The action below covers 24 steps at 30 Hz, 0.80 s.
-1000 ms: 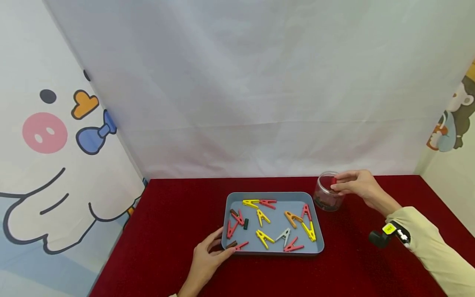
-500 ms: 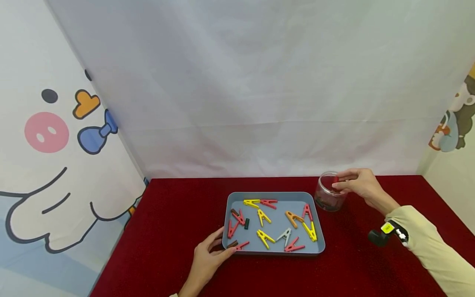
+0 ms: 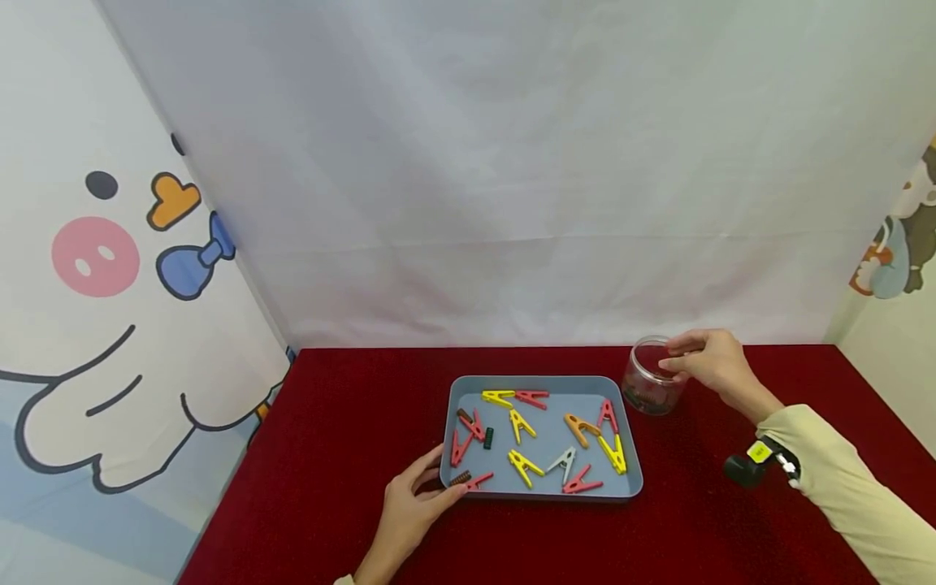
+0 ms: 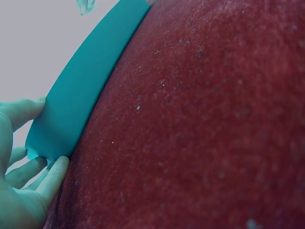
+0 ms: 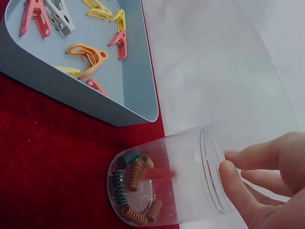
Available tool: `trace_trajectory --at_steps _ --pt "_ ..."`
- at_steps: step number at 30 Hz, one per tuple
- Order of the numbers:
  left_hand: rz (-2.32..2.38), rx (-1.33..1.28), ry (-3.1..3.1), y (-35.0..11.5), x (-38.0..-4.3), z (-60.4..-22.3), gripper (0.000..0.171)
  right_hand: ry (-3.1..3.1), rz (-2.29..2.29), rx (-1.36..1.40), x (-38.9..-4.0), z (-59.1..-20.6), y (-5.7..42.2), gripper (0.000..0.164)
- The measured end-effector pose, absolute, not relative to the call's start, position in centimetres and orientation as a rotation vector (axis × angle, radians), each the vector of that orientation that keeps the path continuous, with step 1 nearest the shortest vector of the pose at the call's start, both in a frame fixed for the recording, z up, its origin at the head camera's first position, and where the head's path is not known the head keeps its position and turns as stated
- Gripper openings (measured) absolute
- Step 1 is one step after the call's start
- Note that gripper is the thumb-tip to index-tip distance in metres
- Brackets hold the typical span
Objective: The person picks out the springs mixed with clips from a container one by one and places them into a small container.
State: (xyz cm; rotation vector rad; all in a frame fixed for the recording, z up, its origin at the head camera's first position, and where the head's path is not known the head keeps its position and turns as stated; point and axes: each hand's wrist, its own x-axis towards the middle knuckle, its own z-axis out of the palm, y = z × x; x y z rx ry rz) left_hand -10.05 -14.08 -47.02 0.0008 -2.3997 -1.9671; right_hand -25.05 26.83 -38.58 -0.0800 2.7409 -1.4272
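Observation:
My left hand (image 3: 413, 500) grips the near left corner of a blue-grey tray (image 3: 548, 431), thumb at the front rim and fingers along the side. Several red, yellow, orange and grey plastic clips lie in the tray, with a brown spring (image 3: 461, 478), a dark green spring (image 3: 488, 439) and a dark brown one. My right hand (image 3: 712, 357) is at the rim of a clear jar (image 3: 647, 386), its thumb and fingertips slightly apart with nothing between them. Inside the jar, a blurred red spring-sized piece (image 5: 159, 174) is over several brown and dark green springs (image 5: 136, 174).
A dark red cloth (image 3: 351, 422) covers the table. The jar stands just beyond the tray's right side. A white curtain (image 3: 512, 203) hangs along the back edge, and a panel with cartoon prints (image 3: 168, 366) rises at the left.
The red piece that my right fingers pinched over the jar is released and now inside it. My left hand stays at the tray's corner. The head view shifts slightly.

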Motion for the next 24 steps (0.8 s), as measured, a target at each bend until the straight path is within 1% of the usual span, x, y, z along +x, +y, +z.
trace_trajectory --at_steps 6,13,21,24 --pt "-1.986 -0.006 -2.389 -14.2 -10.1 -47.3 0.065 2.797 -1.389 -0.086 -25.0 -38.4 26.5 0.035" --pt "-2.019 0.013 -2.393 -14.4 -10.3 -47.6 0.066 2.804 -1.411 -0.156 -24.5 -38.1 25.6 0.034" --pt "-1.994 0.017 -2.404 -14.8 -11.2 -50.3 0.067 2.757 -1.484 -0.233 -24.1 -38.0 24.8 0.031" --pt "-1.995 0.004 -2.395 -14.9 -11.3 -50.7 0.068 2.732 -1.510 -0.275 -24.1 -38.1 24.6 0.032"
